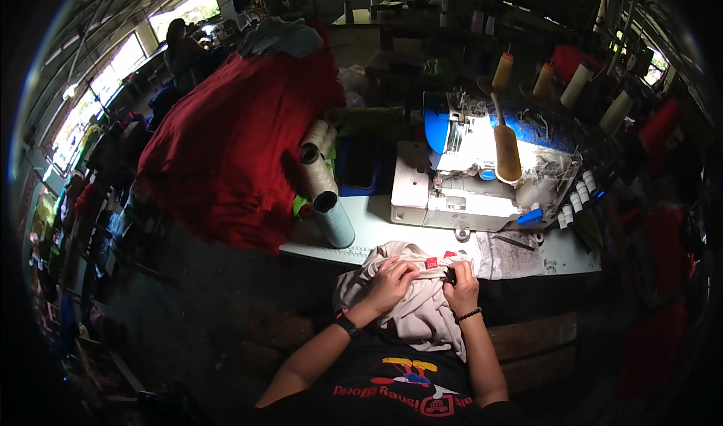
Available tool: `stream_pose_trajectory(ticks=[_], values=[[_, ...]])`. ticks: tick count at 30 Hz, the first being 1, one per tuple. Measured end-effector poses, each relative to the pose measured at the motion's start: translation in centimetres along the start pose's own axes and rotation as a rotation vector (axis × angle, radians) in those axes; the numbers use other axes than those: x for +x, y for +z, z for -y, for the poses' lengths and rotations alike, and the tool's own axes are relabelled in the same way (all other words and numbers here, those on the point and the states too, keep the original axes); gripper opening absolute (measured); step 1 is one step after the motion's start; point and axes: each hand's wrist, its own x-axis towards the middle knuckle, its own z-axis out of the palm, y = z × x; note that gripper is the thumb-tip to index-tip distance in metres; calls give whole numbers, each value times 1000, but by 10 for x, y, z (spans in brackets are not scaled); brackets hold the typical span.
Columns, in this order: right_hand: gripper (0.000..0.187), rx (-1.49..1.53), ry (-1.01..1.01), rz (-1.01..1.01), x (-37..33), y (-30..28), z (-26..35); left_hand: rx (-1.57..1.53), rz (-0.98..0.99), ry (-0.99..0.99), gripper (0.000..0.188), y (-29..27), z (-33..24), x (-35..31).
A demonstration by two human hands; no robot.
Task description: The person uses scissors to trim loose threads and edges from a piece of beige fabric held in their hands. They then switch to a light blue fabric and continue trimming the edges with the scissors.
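Note:
A cream-beige cloth garment (428, 319) lies bunched across my lap and over the front edge of the white table. My left hand (390, 287) pinches its upper edge, fingers closed on the cloth. On the other side of a small red label (431, 263), my right hand (462, 289) grips the same edge. A small dark thing (450, 275) shows at the right fingers; its kind cannot be made out. A second red tag (449, 254) sits beside the first. Just beyond the hands stands a white and blue sewing machine (413, 189), lit brightly.
A large heap of red cloth (233, 140) rises at the left. Thread cones, one teal (334, 223), stand on the white table (361, 211) near it. More cones (502, 72) stand behind the lint-covered machine. Another person (181, 50) sits at the far left.

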Motion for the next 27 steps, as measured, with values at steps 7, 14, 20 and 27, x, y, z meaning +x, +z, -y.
stream_pose_trajectory(ticks=[7, 14, 20, 27], values=[[27, -1, 4, 1, 0, 0, 0, -552, 63, -419, 9, -72, -12, -49], [28, 9, 8, 11, 0, 0, 2, -232, -110, -798, 15, -214, 69, -183], [30, 19, 18, 41, 4, -2, 5, 1096, 268, -1108, 23, -343, 121, -414], [33, -16, -9, 51, -1, 3, -9, 1106, -235, -1697, 41, -402, 102, -504]])
